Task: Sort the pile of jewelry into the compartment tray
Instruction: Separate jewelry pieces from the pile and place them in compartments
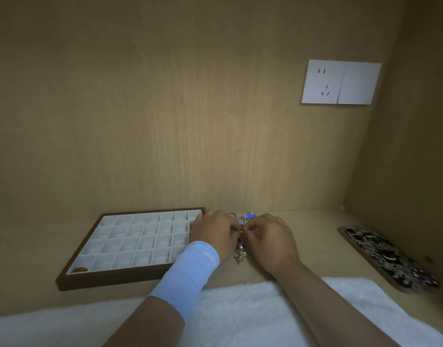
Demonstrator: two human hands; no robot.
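Observation:
A brown-framed compartment tray (72, 276) with a white grid lies at the left on the wooden surface. One small dark piece (80, 269) sits in its near left compartment. The jewelry pile (241, 254), with blue beads (249, 216) at the back and gold pieces in front, lies just right of the tray. My left hand (214, 234), with a white band on the wrist, and my right hand (270, 239) meet over the pile. Their fingertips pinch a small gold piece (243, 230) between them. Much of the pile is hidden by the hands.
A white fluffy cloth (240, 314) covers the near edge. A dark patterned oblong tray (388, 256) lies at the right. A wooden back wall with a white socket plate (340, 82) and a side wall at the right close the space.

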